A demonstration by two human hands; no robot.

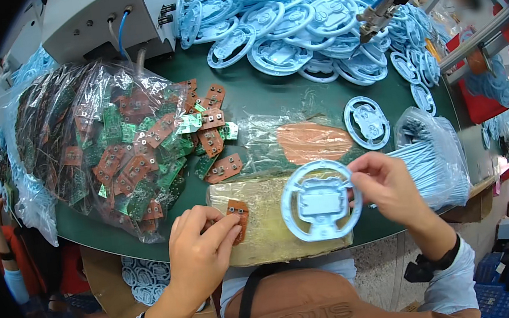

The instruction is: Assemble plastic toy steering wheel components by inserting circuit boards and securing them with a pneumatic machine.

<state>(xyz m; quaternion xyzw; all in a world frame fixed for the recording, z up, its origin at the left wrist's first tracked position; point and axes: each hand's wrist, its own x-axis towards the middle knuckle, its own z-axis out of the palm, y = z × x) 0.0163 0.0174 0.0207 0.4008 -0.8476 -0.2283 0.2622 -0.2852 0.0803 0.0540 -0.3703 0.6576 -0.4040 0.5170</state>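
My left hand (198, 242) pinches a small brown circuit board (237, 213) with black buttons on it, over the left part of a taped yellowish block (269, 238). My right hand (384, 185) grips the right rim of a light-blue toy steering wheel (322, 201), its hollow side facing up, over the block's right part. Its thumb lies on the rim; some other fingers are hidden behind the wheel. Another blue wheel (367, 123) lies on the green table just beyond my right hand.
A plastic bag (98, 150) of brown and green circuit boards fills the left, with loose boards (223, 167) spilling beside it. Blue wheels (289, 19) pile up at the back. Bagged light-blue sticks (431, 159) lie right. A grey machine (104, 23) stands back left; people are at the left.
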